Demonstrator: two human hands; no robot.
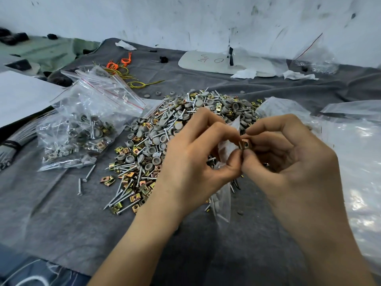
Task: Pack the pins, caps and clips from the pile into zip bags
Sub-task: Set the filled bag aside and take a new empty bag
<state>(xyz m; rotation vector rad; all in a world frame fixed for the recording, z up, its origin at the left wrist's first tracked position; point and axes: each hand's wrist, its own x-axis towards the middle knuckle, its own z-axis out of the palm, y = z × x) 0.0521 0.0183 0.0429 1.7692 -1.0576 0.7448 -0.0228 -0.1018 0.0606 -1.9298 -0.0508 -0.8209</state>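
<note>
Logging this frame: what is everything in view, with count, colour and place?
pile of grey round caps, silver pins and brass clips: one, uncountable pieces, centre.
filled clear zip bags: several, red seals, left of pile.
small clear zip bag: one, held above pile.
square brass clip: one, right beside that bag.
dark grey felt cloth: one, under everything.
orange and yellow wire ties: one bunch, far left.
white oval board: one, far centre.
left hand: pinches small bag.
right hand: fingers pinch clip.

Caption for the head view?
Left hand holds a clear zip bag; right hand pinches a square brass clip beside it.
</note>
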